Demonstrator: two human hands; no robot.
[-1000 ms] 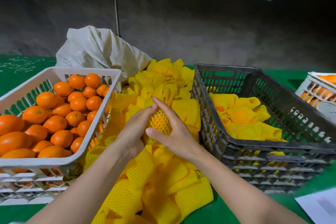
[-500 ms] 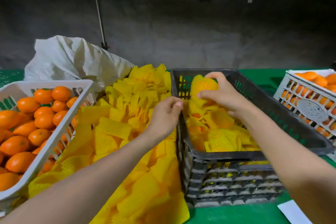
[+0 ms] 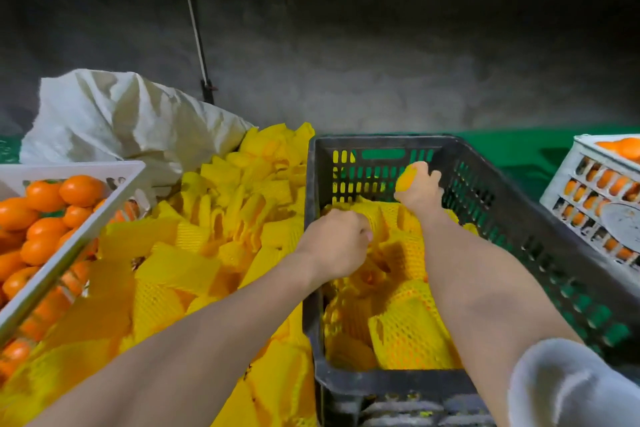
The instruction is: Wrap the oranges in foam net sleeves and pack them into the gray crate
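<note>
Placing step in hand. At the left wall of the gray crate (image 3: 381,141) the left hand (image 3: 336,243) hovers with fingers curled; cannot tell whether it pinches anything. Further right, the right hand (image 3: 420,189) grips one wrapped orange (image 3: 404,181) above the crate's far end. Best practice, judged: lower it into the far gap, seat it snug against its neighbours, release only once settled. Count, left to right: one white basket (image 3: 69,166) of bare oranges (image 3: 45,196), over a dozen showing; one sack (image 3: 114,121); one heap of sleeves (image 3: 221,218), uncountable; one gray crate, its wrapped fruit overlapping, no firm tally; one second white basket (image 3: 588,151).
</note>
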